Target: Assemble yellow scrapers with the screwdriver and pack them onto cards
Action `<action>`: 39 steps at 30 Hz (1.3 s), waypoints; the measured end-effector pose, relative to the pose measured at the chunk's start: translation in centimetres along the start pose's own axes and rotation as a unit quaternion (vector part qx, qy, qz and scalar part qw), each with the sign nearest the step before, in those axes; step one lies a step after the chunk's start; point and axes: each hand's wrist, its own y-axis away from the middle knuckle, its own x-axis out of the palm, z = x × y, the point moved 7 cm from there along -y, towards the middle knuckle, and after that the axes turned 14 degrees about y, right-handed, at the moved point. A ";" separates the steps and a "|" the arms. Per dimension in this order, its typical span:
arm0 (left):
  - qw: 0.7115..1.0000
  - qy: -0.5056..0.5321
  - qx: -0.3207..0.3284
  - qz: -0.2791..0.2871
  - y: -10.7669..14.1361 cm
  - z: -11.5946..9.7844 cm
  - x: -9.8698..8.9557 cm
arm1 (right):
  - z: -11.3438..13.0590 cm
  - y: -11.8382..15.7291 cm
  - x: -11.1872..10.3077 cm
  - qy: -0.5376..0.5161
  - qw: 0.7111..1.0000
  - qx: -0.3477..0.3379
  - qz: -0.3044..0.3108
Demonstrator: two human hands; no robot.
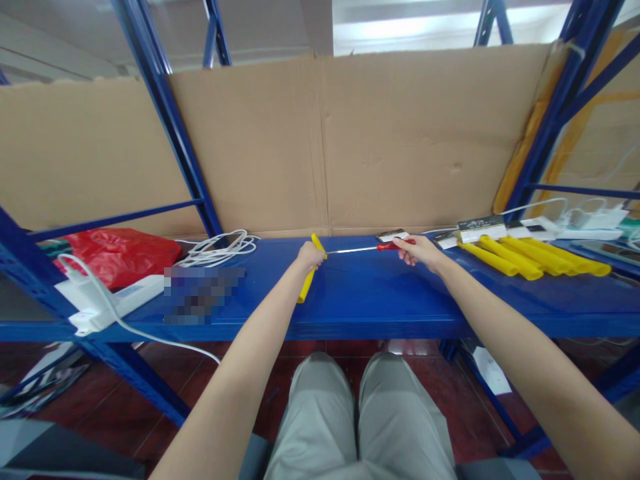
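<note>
My left hand point(311, 255) is closed around the middle of a yellow tube point(307, 287), which stands out above and below the fist over the blue shelf point(370, 287). In my right hand point(417, 251) is the red handle of a screwdriver point(387, 246), held between thumb and fingers. Its thin metal shaft points left, and the tip reaches the tube beside my left hand; whether it enters the tube is too small to tell. Several more yellow tubes point(545, 257) lie side by side on the shelf to the right.
At the left are a red bag point(125, 255), a white power strip point(127, 298) and a coiled white cable point(220, 250). Small boxes point(481, 229) lie behind the tubes. Cardboard point(400, 140) closes off the back between blue posts point(175, 127).
</note>
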 end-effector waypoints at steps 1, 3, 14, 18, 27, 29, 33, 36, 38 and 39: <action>1.000 -0.001 -0.001 0.000 0.1 -0.1 0.0 | -0.1 0.0 0.0 0.003 1.000 0.007 0.000; 1.000 -0.003 -0.001 0.000 0.2 -0.1 0.0 | -0.1 0.0 0.1 -0.001 1.000 0.015 0.003; 1.000 0.020 -0.002 0.001 0.1 0.1 -0.1 | 0.2 0.2 0.1 -0.015 1.000 -0.008 0.014; 1.000 0.002 -0.002 0.005 0.1 -0.1 0.0 | 0.0 0.2 0.3 0.000 1.000 0.012 0.019; 1.000 -0.004 -0.001 -0.003 -0.1 0.1 -0.3 | -0.4 -0.1 0.5 -0.053 0.997 -0.021 0.049; 1.000 -0.004 -0.001 -0.004 -0.3 0.3 -0.4 | -0.4 -0.1 0.4 -0.055 0.997 -0.028 0.038; 1.000 -0.005 -0.006 -0.006 -0.3 0.3 -0.3 | -0.1 -0.1 0.3 -0.029 0.999 -0.032 0.017; 1.000 -0.002 -0.004 -0.002 -0.1 0.1 -0.2 | 0.0 0.0 0.3 0.006 1.000 -0.013 0.020; 1.000 -0.003 0.000 -0.001 0.1 0.0 -0.1 | -0.1 0.1 0.4 0.016 0.999 0.001 0.029; 1.000 -0.004 0.000 -0.002 0.2 -0.1 -0.2 | -0.2 0.1 0.4 0.014 0.999 0.006 0.033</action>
